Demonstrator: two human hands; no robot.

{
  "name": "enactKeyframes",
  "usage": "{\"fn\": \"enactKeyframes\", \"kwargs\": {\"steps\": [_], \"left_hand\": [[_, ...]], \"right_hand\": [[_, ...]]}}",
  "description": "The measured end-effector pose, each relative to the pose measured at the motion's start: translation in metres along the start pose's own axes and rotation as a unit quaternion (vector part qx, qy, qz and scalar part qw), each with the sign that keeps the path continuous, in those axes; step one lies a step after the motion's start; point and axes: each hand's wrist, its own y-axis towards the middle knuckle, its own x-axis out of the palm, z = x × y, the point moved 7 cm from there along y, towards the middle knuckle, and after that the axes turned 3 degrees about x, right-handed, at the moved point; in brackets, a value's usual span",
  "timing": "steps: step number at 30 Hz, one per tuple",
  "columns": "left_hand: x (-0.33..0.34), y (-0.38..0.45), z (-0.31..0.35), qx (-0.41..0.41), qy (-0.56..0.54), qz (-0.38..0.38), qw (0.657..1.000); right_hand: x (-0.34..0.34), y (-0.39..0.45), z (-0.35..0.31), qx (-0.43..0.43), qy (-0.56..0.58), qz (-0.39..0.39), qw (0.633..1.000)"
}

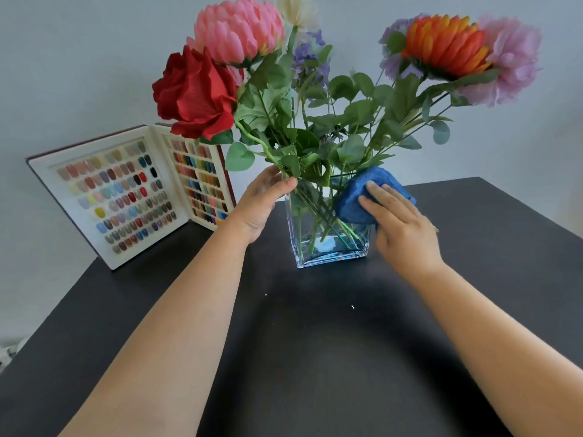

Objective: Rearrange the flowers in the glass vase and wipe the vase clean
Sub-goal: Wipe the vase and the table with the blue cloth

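Note:
A square clear glass vase (328, 247) stands on the black table (315, 342). It holds a red rose (195, 96), a pink flower (239, 29), an orange flower (444, 45), a lilac flower (514, 58) and green leafy stems (315, 127). My left hand (262, 203) grips the vase's upper left rim, thumb on the near side. My right hand (400, 225) presses a folded blue cloth (362, 197) flat against the vase's right upper side.
An open book of coloured nail samples (126, 190) stands upright at the back left of the table, against the pale wall. The table's left edge runs diagonally near it. Small white specks (352, 306) lie on the near table surface.

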Motion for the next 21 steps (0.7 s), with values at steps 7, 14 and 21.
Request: {"fn": "enactKeyframes", "kwargs": {"steps": [7,14,21], "left_hand": [[0.005,-0.007,0.005,0.008,-0.008,0.012,1.0],[0.006,-0.012,0.007,0.01,-0.038,0.029,0.999],[0.005,-0.008,0.007,0.032,-0.044,0.016,0.998]], "right_hand": [[0.036,-0.023,-0.047,-0.123,-0.019,-0.149,0.981],[0.023,0.015,-0.06,-0.113,-0.011,-0.087,0.99],[0.052,-0.035,-0.092,-0.246,-0.048,-0.21,0.945]]}}
